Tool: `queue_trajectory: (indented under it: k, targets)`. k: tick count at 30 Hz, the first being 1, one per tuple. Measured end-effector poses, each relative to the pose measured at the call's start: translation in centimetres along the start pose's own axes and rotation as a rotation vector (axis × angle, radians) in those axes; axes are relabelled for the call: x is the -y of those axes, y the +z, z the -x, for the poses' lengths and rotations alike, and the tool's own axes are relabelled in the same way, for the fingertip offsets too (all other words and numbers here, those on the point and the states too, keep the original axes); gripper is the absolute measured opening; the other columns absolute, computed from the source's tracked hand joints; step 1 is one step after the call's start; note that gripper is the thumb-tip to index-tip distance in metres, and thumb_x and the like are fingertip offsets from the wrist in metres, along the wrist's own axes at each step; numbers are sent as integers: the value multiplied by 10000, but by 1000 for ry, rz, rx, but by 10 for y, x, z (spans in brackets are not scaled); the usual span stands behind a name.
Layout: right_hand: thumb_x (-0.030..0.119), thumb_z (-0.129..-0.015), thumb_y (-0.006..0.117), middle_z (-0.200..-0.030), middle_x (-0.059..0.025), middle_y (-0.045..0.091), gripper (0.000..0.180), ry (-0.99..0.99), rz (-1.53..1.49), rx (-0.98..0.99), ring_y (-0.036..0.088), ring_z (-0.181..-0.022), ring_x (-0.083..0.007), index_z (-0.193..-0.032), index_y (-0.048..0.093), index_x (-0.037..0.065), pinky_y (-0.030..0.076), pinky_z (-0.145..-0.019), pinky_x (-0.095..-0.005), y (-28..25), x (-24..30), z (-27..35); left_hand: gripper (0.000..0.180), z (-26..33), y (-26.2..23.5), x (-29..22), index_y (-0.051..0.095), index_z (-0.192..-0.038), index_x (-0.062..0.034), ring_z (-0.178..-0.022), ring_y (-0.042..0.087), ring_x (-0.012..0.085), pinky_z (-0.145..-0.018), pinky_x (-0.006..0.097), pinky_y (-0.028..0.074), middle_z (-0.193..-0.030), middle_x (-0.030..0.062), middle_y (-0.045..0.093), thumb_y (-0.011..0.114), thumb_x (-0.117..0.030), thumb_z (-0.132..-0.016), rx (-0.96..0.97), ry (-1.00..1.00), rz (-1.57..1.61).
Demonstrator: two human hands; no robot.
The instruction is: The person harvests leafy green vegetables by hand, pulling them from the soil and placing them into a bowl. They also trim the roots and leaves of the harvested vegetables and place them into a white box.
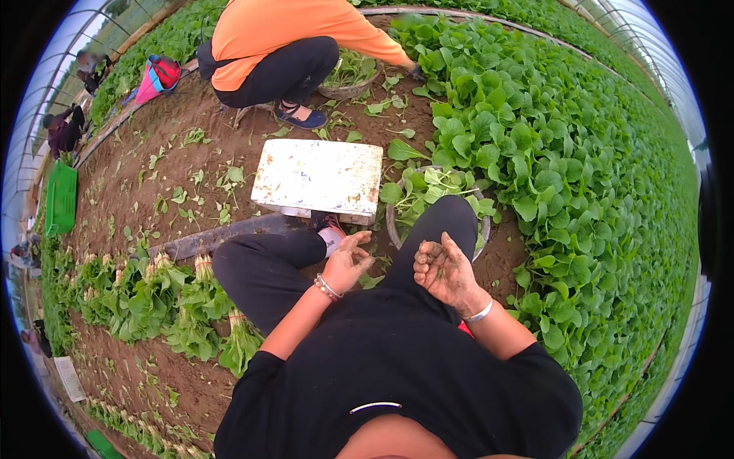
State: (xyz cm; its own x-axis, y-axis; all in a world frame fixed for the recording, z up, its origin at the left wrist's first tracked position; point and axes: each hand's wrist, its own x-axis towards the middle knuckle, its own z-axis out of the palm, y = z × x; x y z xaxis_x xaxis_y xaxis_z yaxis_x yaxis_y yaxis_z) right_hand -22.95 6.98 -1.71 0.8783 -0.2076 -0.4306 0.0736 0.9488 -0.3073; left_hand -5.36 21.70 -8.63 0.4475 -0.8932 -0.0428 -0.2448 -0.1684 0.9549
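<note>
My left hand (349,264), with a beaded bracelet at the wrist, is held above my lap with its fingers loosely stretched, and I see nothing in it. My right hand (447,275) is turned palm up and smeared with soil. Its fingers curl a little, the thumb stands apart, and only a tiny green scrap seems to lie on the palm. A round basket (486,233) of loose leafy greens (430,187) stands just beyond my right knee, which hides part of it. In front of my left hand is a soil-stained white box (317,174).
Dense growing greens (566,176) fill the right side. Bundled greens (191,306) with pale roots lie in a row at the left, beside a dark plank (222,236). Ahead, a person in orange (283,30) squats by another basket (352,88). A green crate (61,199) stands far left.
</note>
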Motion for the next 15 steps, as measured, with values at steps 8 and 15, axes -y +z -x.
queue_trajectory:
  k: [8,15]
  targets:
    - [461,-908,368,-758,-33,492,458,-17,53,-23,456,-684,-150,-878,575,54,398,-640,-276,5,14,2,497,-5,1,12,436,-1220,-39,-789,563,103,-733,250,467,-1094,93,514,599,7,-753,82,-2,2]
    - [457,-919,348,-784,-53,556,478,-17,82,-24,512,-688,-153,-905,581,40,443,-669,-288,-2,30,20,491,-13,5,21,455,-1214,-44,-814,573,136,-752,267,477,-1108,99,509,609,-27,-748,87,-95,182]
